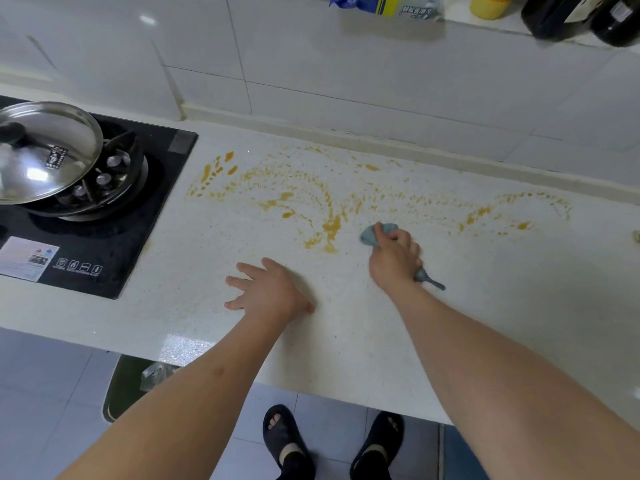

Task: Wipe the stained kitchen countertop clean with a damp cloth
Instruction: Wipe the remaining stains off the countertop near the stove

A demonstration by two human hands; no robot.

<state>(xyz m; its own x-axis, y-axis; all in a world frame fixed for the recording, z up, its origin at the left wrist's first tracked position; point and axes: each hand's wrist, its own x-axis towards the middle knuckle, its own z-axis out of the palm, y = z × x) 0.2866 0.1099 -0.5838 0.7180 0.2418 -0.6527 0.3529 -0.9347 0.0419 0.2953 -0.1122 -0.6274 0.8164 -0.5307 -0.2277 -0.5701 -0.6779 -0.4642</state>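
The white speckled countertop (346, 323) carries a wide band of orange-yellow stains (329, 228) running from beside the stove to the far right. My right hand (394, 256) grips a bunched blue-grey cloth (372, 233) and holds it down on the counter just right of the thickest stain patch. A tail of the cloth sticks out behind the hand. My left hand (266, 289) rests flat on the counter with its fingers spread, to the left of the right hand and nearer the front edge.
A black gas stove (114, 237) with a lidded steel pan (48, 150) sits at the left. A tiled wall runs behind the counter, with a ledge holding bottles (568, 15) and packets at top right. The counter's front edge is near my feet.
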